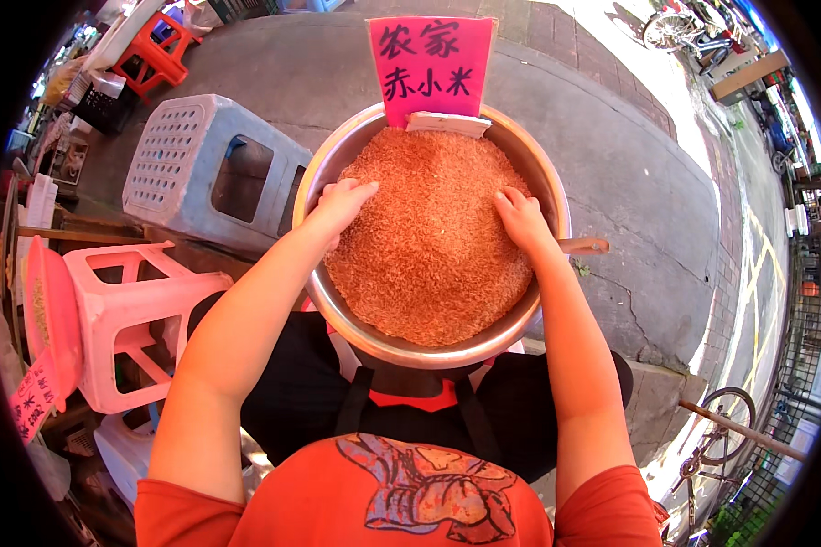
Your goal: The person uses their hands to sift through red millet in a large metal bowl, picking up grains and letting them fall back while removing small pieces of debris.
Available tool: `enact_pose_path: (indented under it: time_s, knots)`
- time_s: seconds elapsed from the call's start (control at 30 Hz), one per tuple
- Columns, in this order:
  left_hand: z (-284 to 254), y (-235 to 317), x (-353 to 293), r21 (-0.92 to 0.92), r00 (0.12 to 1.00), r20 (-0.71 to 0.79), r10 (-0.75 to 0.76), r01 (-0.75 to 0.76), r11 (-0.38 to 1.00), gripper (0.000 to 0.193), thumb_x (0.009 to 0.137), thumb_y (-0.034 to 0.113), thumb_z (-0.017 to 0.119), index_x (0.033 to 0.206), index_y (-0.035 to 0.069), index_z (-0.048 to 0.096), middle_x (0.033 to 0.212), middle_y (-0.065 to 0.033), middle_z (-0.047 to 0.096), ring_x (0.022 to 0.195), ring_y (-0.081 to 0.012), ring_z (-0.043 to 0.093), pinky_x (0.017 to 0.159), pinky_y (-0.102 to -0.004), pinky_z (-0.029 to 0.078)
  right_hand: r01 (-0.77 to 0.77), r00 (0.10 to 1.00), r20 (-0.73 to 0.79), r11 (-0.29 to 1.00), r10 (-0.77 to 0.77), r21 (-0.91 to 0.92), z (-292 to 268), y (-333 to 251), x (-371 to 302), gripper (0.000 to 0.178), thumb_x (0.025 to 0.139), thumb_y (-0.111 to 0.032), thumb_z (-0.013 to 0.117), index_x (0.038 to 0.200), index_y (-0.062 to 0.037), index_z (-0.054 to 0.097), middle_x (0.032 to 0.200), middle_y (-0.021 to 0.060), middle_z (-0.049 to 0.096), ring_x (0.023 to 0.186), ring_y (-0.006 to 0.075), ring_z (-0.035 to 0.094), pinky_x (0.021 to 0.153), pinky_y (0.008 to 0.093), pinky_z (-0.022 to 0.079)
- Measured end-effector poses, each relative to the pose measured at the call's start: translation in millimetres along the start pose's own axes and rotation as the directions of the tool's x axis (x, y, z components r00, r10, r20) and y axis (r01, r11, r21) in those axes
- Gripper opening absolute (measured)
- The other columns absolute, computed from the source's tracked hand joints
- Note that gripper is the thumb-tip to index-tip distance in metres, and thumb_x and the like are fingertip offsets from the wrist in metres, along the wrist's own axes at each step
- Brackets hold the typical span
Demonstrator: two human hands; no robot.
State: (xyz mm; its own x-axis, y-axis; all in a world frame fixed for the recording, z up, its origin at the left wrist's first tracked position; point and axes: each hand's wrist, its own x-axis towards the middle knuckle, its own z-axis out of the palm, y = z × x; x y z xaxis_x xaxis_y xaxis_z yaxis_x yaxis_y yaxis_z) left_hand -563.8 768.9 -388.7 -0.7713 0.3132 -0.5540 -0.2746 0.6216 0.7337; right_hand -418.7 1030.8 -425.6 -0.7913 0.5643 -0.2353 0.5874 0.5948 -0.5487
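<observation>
Reddish grain [433, 246] lies between left hand [340, 210] and right hand [523, 219], at opposite sides of the metal bowl [433, 357]; I cannot tell whether either grip is closed.

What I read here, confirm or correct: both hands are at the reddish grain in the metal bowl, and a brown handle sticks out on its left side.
The side is wrong: the head view shows the brown handle sticking out on the right. The left hand and right hand are at the reddish grain in the metal bowl.
</observation>
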Motion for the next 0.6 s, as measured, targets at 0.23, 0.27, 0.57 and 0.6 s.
enact_pose_path:
  time_s: [0.23, 0.27, 0.57, 0.6]
  knots:
    - [37.7, 20.5, -12.9, -0.572, 0.983, 0.178, 0.038, 0.072, 0.817, 0.044, 0.089, 0.019, 0.057, 0.126, 0.0, 0.044, 0.117, -0.0143, 0.056, 0.107, -0.0226, 0.055, 0.09, -0.036, 0.043, -0.242, 0.961, 0.277, 0.533, 0.015, 0.81, 3.1, -43.0, -15.5, 0.045, 0.091, -0.035, 0.051, 0.117, 0.0021, 0.055, 0.105, 0.0118, 0.06, 0.101, 0.0198, 0.053, 0.088, 0.0346, 0.041]
    - [40.1, 25.0, -16.7, -0.612, 0.967, 0.207, 0.147, 0.011, 0.791, 0.041, 0.089, 0.018, 0.058, 0.123, -0.002, 0.046, 0.115, -0.0138, 0.056, 0.106, -0.022, 0.055, 0.09, -0.0348, 0.043, -0.187, 0.964, 0.26, 0.547, -0.058, 0.816, 3.5, -54.1, -21.9, 0.04, 0.092, -0.031, 0.051, 0.114, 0.0015, 0.057, 0.105, 0.0108, 0.061, 0.098, 0.0177, 0.054, 0.085, 0.0317, 0.042]
    - [12.9, 35.7, -45.0, -0.372, 0.958, 0.196, 0.209, -0.125, 0.92, 0.063, 0.086, 0.03, 0.06, 0.133, -0.005, 0.039, 0.123, -0.0166, 0.051, 0.121, -0.0251, 0.044, 0.103, -0.0364, 0.032, 0.15, 0.952, 0.203, 0.929, -0.227, 0.338, -70.3, -76.7, -65.6, 0.053, 0.094, -0.039, 0.047, 0.125, 0.0042, 0.047, 0.121, 0.0247, 0.055, 0.119, 0.0341, 0.049, 0.099, 0.0376, 0.037]
    - [4.8, 14.2, -34.4, -0.372, 0.959, 0.193, 0.207, -0.124, 0.92, 0.063, 0.086, 0.03, 0.06, 0.133, -0.005, 0.039, 0.123, -0.0166, 0.051, 0.121, -0.0251, 0.044, 0.103, -0.0364, 0.032, 0.151, 0.951, 0.206, 0.928, -0.23, 0.34, -71.7, -67.5, -67.7, 0.053, 0.094, -0.039, 0.047, 0.125, 0.0042, 0.047, 0.121, 0.0247, 0.055, 0.119, 0.0341, 0.049, 0.099, 0.0376, 0.037]
